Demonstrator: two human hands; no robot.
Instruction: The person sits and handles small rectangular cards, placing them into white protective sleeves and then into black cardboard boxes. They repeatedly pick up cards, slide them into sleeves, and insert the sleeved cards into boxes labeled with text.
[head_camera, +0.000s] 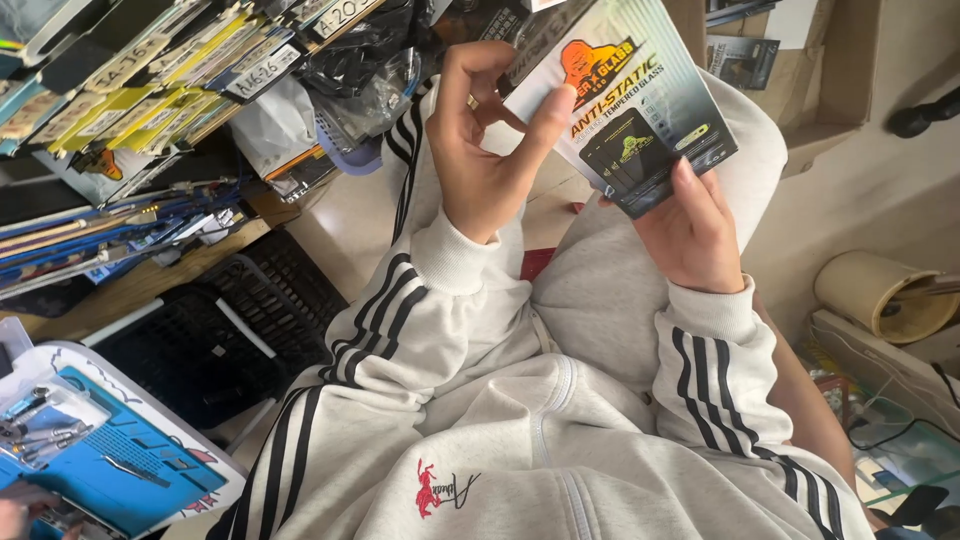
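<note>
Both hands grip 1 flat retail packet (625, 100) at upper centre: left hand (480, 150) pinches its left edge, right hand (695, 235) clasps its lower corner.

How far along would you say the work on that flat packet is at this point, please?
Early, it seems. Done: the packet is out and held above the lap. In hand: the right hand grips its lower edge while the left hand has its thumb on the upper left edge. Left: it looks closed still, with nothing taken out that I can see. The tools on the blue mat lie untouched.
</note>
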